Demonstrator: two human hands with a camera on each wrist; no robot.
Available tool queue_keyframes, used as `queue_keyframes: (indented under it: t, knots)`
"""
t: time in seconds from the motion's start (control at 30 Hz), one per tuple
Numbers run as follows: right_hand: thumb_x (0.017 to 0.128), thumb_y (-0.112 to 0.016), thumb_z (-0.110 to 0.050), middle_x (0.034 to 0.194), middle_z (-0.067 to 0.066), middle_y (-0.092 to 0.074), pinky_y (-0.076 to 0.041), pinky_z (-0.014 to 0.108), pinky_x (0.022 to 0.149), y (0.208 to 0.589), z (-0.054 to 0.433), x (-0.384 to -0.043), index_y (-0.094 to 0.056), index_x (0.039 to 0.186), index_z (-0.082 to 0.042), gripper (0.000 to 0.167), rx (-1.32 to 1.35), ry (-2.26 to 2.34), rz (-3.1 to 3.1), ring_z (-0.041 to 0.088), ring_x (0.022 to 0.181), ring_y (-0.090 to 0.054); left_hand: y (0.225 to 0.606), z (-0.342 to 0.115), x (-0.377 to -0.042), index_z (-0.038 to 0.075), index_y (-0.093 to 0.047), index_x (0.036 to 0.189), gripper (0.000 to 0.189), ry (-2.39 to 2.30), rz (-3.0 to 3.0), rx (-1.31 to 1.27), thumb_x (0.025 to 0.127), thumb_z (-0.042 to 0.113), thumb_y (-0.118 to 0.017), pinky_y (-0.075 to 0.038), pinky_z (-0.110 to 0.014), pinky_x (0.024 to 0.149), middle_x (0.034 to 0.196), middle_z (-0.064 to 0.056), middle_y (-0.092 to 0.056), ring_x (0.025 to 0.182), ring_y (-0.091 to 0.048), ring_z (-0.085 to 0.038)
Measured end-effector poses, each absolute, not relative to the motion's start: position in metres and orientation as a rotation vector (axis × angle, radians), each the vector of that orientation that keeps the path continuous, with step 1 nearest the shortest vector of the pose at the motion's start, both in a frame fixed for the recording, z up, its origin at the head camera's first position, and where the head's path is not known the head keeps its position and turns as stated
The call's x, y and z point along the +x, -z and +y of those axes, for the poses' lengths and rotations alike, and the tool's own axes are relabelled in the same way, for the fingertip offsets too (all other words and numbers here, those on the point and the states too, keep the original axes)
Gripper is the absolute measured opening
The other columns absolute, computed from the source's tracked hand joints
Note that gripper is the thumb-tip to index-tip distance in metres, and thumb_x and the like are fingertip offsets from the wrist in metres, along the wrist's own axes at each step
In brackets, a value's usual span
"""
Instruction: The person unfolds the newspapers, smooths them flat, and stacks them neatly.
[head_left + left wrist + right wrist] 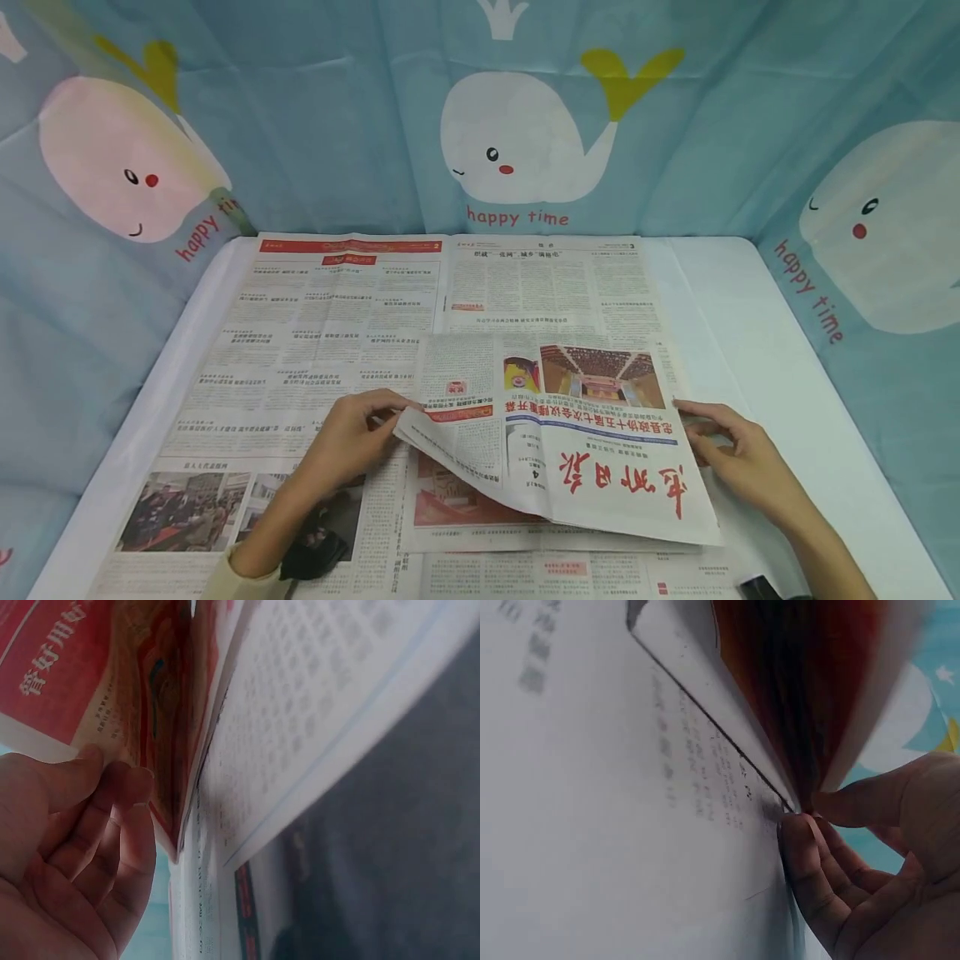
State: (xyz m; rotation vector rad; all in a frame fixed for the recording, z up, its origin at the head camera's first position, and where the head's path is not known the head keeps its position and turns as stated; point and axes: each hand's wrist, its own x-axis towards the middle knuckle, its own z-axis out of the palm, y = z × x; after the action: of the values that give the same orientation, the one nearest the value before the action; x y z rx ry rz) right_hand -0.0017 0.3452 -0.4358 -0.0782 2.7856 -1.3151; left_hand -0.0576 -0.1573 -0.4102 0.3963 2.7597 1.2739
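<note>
A folded newspaper (622, 479) with a red masthead and colour photos lies upside down to me over larger spread sheets. Its left part is lifted and curls over, showing a reddish picture (457, 496) on the layer below. My left hand (352, 437) pinches the raised left edge between thumb and fingertips; the left wrist view shows the red printed page (64, 671) at the thumb. At the right edge, my right hand (738, 454) holds the paper by thumb and forefinger. In the right wrist view, the layers gape apart above the right hand's fingertips (801, 832).
Spread newspaper sheets (300, 350) cover much of the white table (727, 300). A pale blue curtain (337, 125) with whale prints stands behind and along both sides. A black object (318, 546) sits by the left wrist, another black strap piece (759, 588) by the right.
</note>
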Motion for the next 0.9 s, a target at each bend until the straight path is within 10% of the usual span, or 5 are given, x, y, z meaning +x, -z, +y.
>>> queue_keyframes:
  t: [0.2, 0.4, 0.67, 0.77, 0.9]
  knots:
    - [0.092, -0.077, 0.001, 0.134, 0.017, -0.063, -0.055, 0.016, 0.067, 0.438, 0.34, -0.003, -0.057, 0.151, -0.009, 0.063, -0.202, 1.299, 2.97, -0.022, 0.107, -0.05, 0.404, -0.16, -0.059, 0.026, -0.082, 0.105, 0.019, -1.284, 2.741, 0.42, 0.097, 0.009, -0.077, -0.057, -0.023, 0.068, 0.107, 0.006, -0.078, 0.08, -0.065, -0.004]
    - [0.082, -0.081, 0.011, 0.13, 0.006, -0.063, -0.047, 0.005, 0.077, 0.437, 0.335, -0.011, -0.075, 0.125, -0.004, 0.046, -0.399, 1.311, 3.126, -0.019, 0.115, -0.049, 0.4, -0.164, -0.06, 0.021, -0.081, 0.106, 0.021, -1.301, 2.773, 0.558, 0.095, 0.004, -0.078, -0.057, -0.024, 0.072, 0.113, 0.001, -0.065, 0.097, -0.062, -0.006]
    - [0.067, -0.088, 0.017, 0.14, -0.019, -0.063, -0.033, -0.001, 0.106, 0.431, 0.333, -0.011, -0.074, 0.115, -0.006, 0.055, -0.46, 1.464, 3.081, -0.015, 0.139, -0.046, 0.397, -0.164, -0.064, 0.03, -0.075, 0.106, 0.031, -1.289, 2.755, 0.694, 0.091, 0.004, -0.081, -0.045, -0.041, 0.12, 0.135, 0.003, -0.072, 0.143, -0.058, -0.029]
    - [0.068, -0.085, 0.021, 0.138, -0.027, -0.063, -0.04, 0.001, 0.104, 0.428, 0.334, -0.013, -0.07, 0.12, 0.0, 0.059, -0.461, 1.531, 3.033, -0.017, 0.135, -0.051, 0.395, -0.163, -0.065, 0.028, -0.074, 0.107, 0.033, -1.325, 2.784, 0.723, 0.09, 0.001, -0.081, -0.043, -0.053, 0.12, 0.129, -0.001, -0.077, 0.141, -0.061, -0.033]
    - [0.081, -0.074, 0.022, 0.125, -0.029, -0.068, -0.048, 0.002, 0.077, 0.424, 0.336, -0.018, -0.067, 0.123, 0.004, 0.046, -0.39, 1.615, 2.984, -0.017, 0.106, -0.062, 0.392, -0.162, -0.069, 0.022, -0.075, 0.108, 0.031, -1.343, 2.869, 0.747, 0.089, -0.001, -0.082, -0.05, -0.038, 0.116, 0.121, -0.002, -0.08, 0.127, -0.071, -0.027]
